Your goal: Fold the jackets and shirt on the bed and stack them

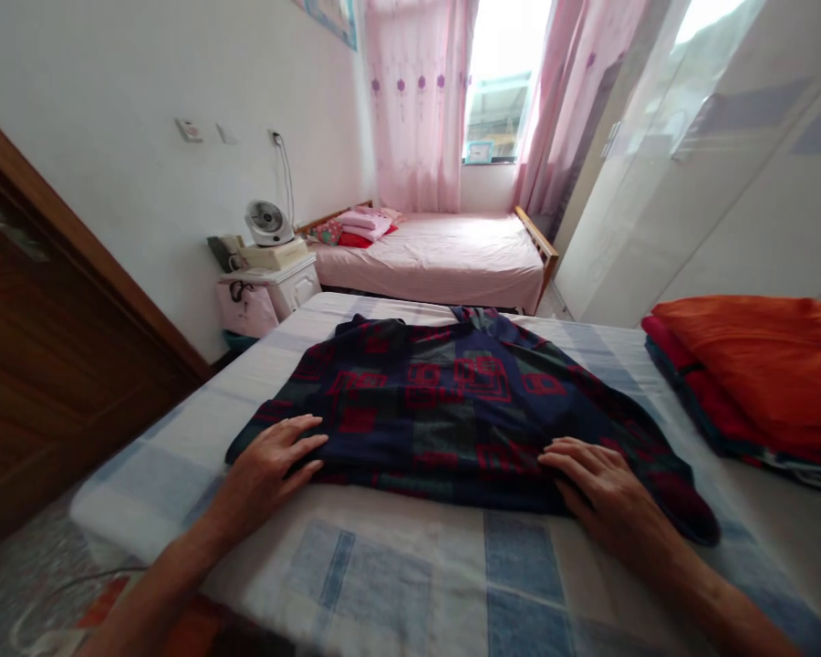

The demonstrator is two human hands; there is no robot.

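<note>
Both hands are well apart, palms down and fingers loosely extended; neither is closed on anything. The left hand (270, 461) rests on the near left part of a dark patterned shirt (444, 383), and the right hand (602, 479) rests on its near right part. The shirt lies spread between and beyond the hands, collar (483, 321) at the far side, on a blue-and-white bed sheet (383, 575). A sleeve end (694, 511) lies to the right of the right hand. Farther out on that side, apart from the shirt, sits a stack of folded clothes (759, 356), orange uppermost. Risk, in this inspector's judgement: uneven pressure or pull from the two hands could skew the near edge and crease the fabric; dragging could ruck the sheet beneath; a wide rightward sweep of the right hand could disturb the stack.
</note>
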